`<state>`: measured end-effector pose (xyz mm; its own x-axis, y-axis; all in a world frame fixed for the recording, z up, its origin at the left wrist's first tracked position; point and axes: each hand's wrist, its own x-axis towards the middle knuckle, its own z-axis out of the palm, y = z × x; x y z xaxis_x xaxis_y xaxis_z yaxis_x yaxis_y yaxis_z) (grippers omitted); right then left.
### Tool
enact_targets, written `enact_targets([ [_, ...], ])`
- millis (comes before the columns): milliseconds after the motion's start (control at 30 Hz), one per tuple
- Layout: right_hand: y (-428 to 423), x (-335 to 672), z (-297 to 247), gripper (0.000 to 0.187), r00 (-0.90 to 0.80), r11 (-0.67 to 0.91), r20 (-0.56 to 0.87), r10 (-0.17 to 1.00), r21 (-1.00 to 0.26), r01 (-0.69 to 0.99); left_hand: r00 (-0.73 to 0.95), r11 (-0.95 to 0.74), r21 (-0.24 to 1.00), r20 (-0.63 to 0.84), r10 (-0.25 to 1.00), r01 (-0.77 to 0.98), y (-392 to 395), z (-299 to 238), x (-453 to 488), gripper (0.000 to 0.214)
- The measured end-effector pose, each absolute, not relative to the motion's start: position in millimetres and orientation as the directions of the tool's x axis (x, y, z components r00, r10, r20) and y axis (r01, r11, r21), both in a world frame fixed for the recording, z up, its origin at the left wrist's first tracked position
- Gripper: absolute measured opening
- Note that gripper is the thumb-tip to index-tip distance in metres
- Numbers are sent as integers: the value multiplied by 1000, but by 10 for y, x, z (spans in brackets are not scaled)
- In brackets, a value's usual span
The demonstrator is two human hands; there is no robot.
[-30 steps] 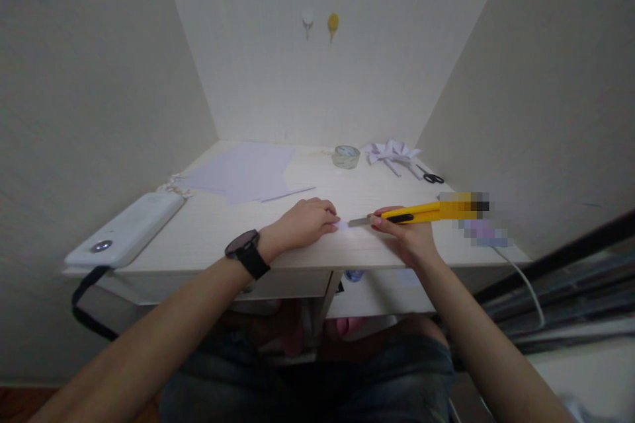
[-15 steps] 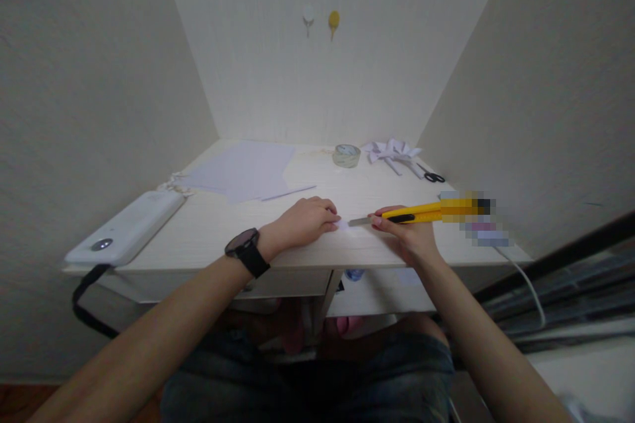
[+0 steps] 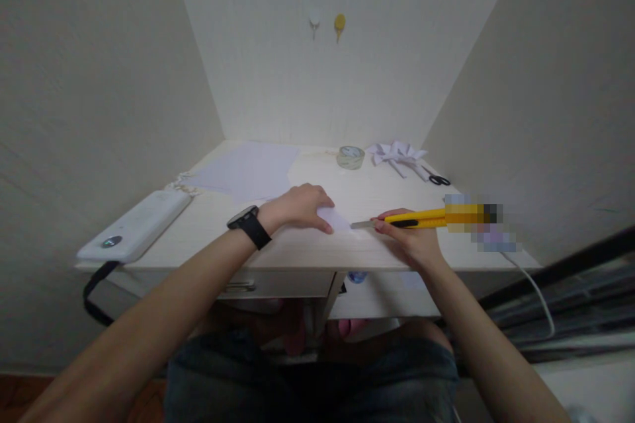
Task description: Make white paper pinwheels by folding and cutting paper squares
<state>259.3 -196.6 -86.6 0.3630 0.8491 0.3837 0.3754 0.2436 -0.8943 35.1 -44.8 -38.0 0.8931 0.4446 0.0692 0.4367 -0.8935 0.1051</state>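
Observation:
My left hand (image 3: 297,208), with a black watch on its wrist, lies on the white desk (image 3: 208,238) and pinches a small piece of white paper (image 3: 335,218) between thumb and fingers. My right hand (image 3: 411,238) is closed round a yellow utility knife (image 3: 426,218), held nearly level. The knife's bare blade points left, its tip just right of the paper and close to the desktop.
White sheets (image 3: 248,168) lie at the back left. A tape roll (image 3: 350,157), folded paper shapes (image 3: 397,152) and black-handled scissors (image 3: 439,180) sit at the back. A white device (image 3: 136,225) with a black strap rests at the left edge. A white cable (image 3: 530,281) hangs off the right.
My left hand has turned and lifted the small paper so more of it shows. The knife stays at about the same place, blade tip still beside the paper.

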Motion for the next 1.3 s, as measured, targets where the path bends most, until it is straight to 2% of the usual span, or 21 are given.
enact_targets([
  [100,-1979,2578,-844,32,367,231,380,849,-892,389,782,-779,101,18,624,619,-398,-283,368,87],
  [200,-1988,2567,-830,32,368,228,379,849,-891,392,669,-663,106,-34,742,741,-362,-201,375,86],
  [300,-1993,2558,-812,33,374,224,379,846,-891,394,617,-598,172,-99,781,783,-314,-141,383,83],
  [400,-1999,2552,-795,34,368,215,379,849,-884,415,600,-560,231,-167,782,795,-269,-99,394,81],
  [500,-1999,2553,-794,34,362,223,389,847,-879,422,607,-545,307,-160,778,780,-247,-74,393,79],
  [700,-1987,2566,-823,31,363,238,392,845,-885,400,629,-478,520,-159,761,708,-228,-92,355,59],
  [867,-1987,2562,-824,31,363,226,372,854,-895,384,576,-359,597,-218,788,718,-279,-58,318,55],
  [967,-1988,2562,-829,31,365,234,379,851,-894,383,611,-309,667,-276,742,678,-314,-1,293,52],
  [1033,-1992,2563,-830,29,363,231,381,850,-891,392,618,-266,714,-287,732,647,-322,25,281,62],
  [1167,-2001,2558,-814,28,362,221,382,850,-884,412,586,-213,757,-262,767,618,-315,24,269,96],
  [1300,-1999,2548,-796,31,366,215,376,852,-887,410,605,-276,688,-292,741,671,-311,-16,254,97],
])
